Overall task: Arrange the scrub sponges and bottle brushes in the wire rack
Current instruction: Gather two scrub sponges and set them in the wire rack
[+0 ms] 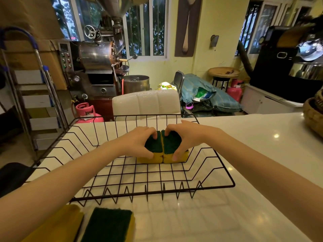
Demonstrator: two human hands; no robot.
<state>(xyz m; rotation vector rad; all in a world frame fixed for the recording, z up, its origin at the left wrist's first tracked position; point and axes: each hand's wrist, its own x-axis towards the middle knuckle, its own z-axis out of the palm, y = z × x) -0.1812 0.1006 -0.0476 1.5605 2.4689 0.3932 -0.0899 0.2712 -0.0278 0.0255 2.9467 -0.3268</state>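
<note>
Sponges are what you have in hand: two scrub sponges sit side by side on the floor of the wire rack [225, 173], green pads up and yellow foam below, touching along one seam that runs away from you. Your left hand [139, 142] is clamped on the left sponge [153, 151], fingers hooked over its far edge and thumb on the near yellow face; your right hand [187, 137] grips the right sponge [172, 145] the same way. Each grip lies directly over its own sponge, so neither hand is nearer; the long axes seem to point away from you, though your hands hide the far ends and I cannot be sure. The pair sits toward the middle of the rack, nearer its far wall than the near zigzag edge. Outward on the white bench [253, 145], two more sponges wait just short of the near edge, by your left forearm: one green side up [108, 224], one showing yellow [57, 226]. No bottle brushes are in view, and no brand or writing can be read on any of these things.
</note>
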